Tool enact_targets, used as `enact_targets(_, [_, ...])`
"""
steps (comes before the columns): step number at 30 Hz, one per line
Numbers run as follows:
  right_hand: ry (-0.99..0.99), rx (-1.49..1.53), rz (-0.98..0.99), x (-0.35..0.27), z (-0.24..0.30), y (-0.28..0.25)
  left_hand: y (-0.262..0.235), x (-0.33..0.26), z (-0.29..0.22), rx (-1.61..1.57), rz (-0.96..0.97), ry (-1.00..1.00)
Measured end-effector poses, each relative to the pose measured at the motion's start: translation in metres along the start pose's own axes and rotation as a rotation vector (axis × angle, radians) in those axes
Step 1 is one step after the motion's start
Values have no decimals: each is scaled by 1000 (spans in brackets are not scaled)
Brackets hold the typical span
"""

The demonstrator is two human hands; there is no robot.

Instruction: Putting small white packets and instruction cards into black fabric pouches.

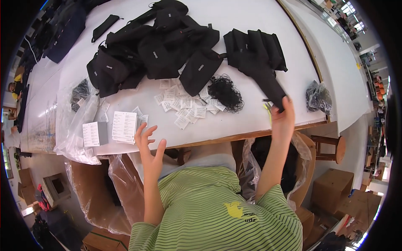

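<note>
My right hand [283, 119] grips the near end of a long black fabric pouch [268, 83] that lies over the right part of the white table [251, 25]. My left hand [149, 147] hovers with fingers spread at the table's front edge, holding nothing, just right of a stack of white printed cards [124, 126]. A pile of black pouches [155, 52] covers the table's middle. Several small white paper tags [184, 106] lie scattered in front of it, beside a tangle of black string [226, 93].
Clear plastic bags [77, 121] lie at the left edge with a white and grey card [95, 134]. A small bag of dark items [318, 97] sits at the right. Plastic-lined cardboard boxes [100, 188] stand under the table; a wooden stool [331, 146] is at right.
</note>
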State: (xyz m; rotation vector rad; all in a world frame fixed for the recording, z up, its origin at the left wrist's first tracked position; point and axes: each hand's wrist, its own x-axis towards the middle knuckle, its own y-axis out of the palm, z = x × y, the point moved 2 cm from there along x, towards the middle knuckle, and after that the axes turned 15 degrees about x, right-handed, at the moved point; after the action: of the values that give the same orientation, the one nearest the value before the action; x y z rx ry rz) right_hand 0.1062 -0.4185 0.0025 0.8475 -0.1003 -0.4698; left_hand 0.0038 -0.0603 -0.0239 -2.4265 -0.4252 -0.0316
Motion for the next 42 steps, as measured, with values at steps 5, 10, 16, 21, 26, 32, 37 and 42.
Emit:
enact_targets(5, [-20,389,56,140,73,-24,-12,0,9,85,48,-46])
enact_targets(10, [82,527,-294,265,64,-64,-10,-8,20,88,85,-83])
enact_targets(16, [281,196,-388,292,-1,-78,-6,-7,9,-30,101,-192])
enact_targets(21, [329,-307,-269,287,6,-89,-5,-5,16,-85,147,-231])
enact_targets(26, [296,-418,-236,278,17,-85,-27,10,33,76,-70,-79])
enact_targets(32, [109,-576,-275,268,31,-81,-62,32,62,787,-276,6])
enact_targets(37, [-541,-745,-108,214,21,-48,-58,33,99,796,-146,-31])
enact_targets(42, [-133,-1010,423,98,-45,-4,-52,31,98,696,-150,-60])
